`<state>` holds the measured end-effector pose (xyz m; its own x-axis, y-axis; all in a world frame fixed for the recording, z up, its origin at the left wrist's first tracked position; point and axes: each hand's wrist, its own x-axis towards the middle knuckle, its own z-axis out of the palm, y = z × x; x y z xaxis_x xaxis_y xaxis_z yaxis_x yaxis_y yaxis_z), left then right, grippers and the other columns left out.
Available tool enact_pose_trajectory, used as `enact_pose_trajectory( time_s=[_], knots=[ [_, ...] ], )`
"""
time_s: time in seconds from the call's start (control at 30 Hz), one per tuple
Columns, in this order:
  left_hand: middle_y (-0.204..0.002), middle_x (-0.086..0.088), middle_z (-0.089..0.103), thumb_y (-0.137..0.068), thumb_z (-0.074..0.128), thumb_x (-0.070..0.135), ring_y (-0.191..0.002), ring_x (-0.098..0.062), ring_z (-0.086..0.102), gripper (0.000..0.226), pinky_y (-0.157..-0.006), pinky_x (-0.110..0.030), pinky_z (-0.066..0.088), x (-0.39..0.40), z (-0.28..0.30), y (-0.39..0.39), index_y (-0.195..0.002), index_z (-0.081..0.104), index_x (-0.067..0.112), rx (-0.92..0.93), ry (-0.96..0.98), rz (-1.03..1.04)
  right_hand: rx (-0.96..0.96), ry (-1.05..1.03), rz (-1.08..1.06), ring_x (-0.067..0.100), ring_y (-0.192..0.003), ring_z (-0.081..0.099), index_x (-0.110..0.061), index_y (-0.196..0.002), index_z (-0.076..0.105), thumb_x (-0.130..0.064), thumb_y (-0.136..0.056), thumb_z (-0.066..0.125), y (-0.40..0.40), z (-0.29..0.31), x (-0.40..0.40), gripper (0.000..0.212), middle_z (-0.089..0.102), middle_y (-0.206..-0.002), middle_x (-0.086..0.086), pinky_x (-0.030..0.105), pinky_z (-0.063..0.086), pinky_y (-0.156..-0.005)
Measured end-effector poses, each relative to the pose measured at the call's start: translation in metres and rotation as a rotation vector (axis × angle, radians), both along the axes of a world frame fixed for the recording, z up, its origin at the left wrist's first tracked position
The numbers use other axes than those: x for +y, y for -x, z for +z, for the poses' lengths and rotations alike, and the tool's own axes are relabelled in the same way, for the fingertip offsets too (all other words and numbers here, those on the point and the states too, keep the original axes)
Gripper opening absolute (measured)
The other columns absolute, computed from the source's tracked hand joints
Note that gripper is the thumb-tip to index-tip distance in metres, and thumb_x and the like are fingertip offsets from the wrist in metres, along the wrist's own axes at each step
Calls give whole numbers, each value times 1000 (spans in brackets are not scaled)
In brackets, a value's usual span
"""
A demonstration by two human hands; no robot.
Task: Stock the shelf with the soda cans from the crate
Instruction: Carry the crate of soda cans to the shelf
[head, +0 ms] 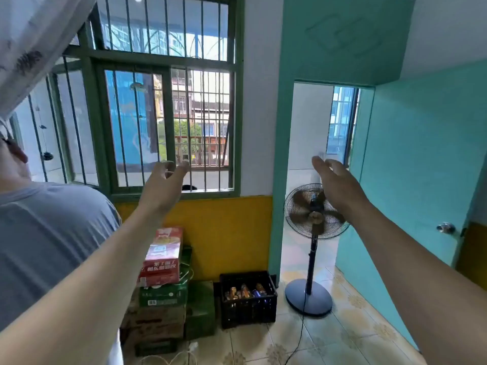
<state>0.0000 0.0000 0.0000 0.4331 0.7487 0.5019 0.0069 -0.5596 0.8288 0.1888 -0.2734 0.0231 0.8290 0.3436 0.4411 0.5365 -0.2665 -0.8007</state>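
Basically nothing's picked up yet. The soda cans (245,291) lie in the black crate (249,312) on the tiled floor (342,333) under the yellow wall band, between the stack of drink cartons (160,285) and the standing fan (315,214). A few cans show over the rim, orange and blue; can't count them.

Your left hand (164,184) is raised out in front of the barred window (168,101), fingers loosely curled, holding nothing. Your right hand (336,180) is up in front of the open doorway (316,133), fingers relaxed, also holding nothing. Both are well above and apart from the crate.

No shelf is in view. Another person in a grey shirt (50,241) stands close on the left.

Step, as I read it: the approach, before the first grab. Next move calls for dropping both arms and bending down to the crate, then closing on a can. You'll also need to locate the shelf.
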Motion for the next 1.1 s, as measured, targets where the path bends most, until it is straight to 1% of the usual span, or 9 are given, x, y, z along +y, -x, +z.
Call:
enact_pose_trajectory(
  time_s=[0.17, 0.27, 0.33, 0.43, 0.53, 0.7, 0.83, 0.93, 1.1],
  knots=[
    [-147, -9, 49, -97, 44, 62, -128, -30, 51, 65, -92, -38, 40, 17, -37, -62, -146, 38, 20, 105, 26, -21, 71, 70, 2, 27, -138, 41, -23, -151, 37, -65, -97, 38, -64, -38, 21, 68, 45, -152, 4, 42, 31, -108],
    [-140, -9, 53, -96, 45, 63, -119, -25, 52, 66, -91, -39, 42, 32, -56, -117, -145, 38, 20, 135, 51, -39, 103, 99, -3, 31, -134, 46, -28, -148, 40, -77, -89, 36, -120, -63, 42, 77, 47, -150, 3, 47, 35, -111],
    [-137, -8, 54, -96, 46, 62, -122, -27, 52, 63, -94, -41, 44, 43, -68, -158, -143, 40, 21, 148, 70, -40, 118, 109, 0, 33, -127, 52, -32, -144, 42, -86, -78, 33, -165, -75, 57, 86, 51, -146, 2, 52, 37, -110],
    [-132, -4, 55, -96, 47, 62, -122, -27, 53, 59, -91, -42, 47, 60, -82, -224, -141, 42, 24, 199, 101, -56, 182, 150, 19, 33, -124, 52, -34, -142, 43, -90, -74, 32, -236, -89, 75, 88, 53, -142, 6, 51, 39, -107],
    [-140, -6, 53, -93, 47, 66, -126, -29, 51, 67, -99, -47, 47, 74, -98, -281, -145, 38, 24, 227, 151, -47, 208, 157, 36, 32, -129, 47, -29, -144, 43, -79, -88, 35, -297, -102, 89, 75, 52, -142, 8, 44, 35, -105],
    [-142, -5, 51, -96, 47, 61, -125, -25, 50, 62, -92, -38, 44, 101, -134, -351, -145, 37, 24, 296, 207, -61, 236, 213, 71, 32, -136, 41, -22, -147, 42, -72, -92, 38, -368, -133, 126, 74, 45, -150, 9, 48, 32, -113],
    [-139, -3, 53, -97, 46, 60, -121, -21, 51, 60, -89, -35, 45, 137, -156, -395, -144, 39, 24, 304, 226, -37, 263, 225, 89, 29, -121, 48, -18, -127, 51, -64, -97, 41, -415, -156, 169, 55, 52, -140, 11, 41, 34, -101],
    [-137, -2, 53, -98, 46, 58, -117, -18, 50, 58, -86, -35, 44, 169, -176, -428, -144, 39, 24, 314, 257, -35, 269, 276, 87, 32, -134, 43, -18, -143, 46, -70, -93, 40, -449, -177, 207, 72, 49, -147, 10, 46, 33, -111],
    [-138, -2, 54, -98, 46, 58, -117, -19, 51, 57, -85, -34, 45, 241, -216, -496, -144, 39, 24, 347, 305, -39, 261, 325, 85, 30, -138, 41, -14, -148, 42, -61, -98, 41, -513, -217, 283, 69, 47, -150, 9, 45, 31, -112]
  ],
)
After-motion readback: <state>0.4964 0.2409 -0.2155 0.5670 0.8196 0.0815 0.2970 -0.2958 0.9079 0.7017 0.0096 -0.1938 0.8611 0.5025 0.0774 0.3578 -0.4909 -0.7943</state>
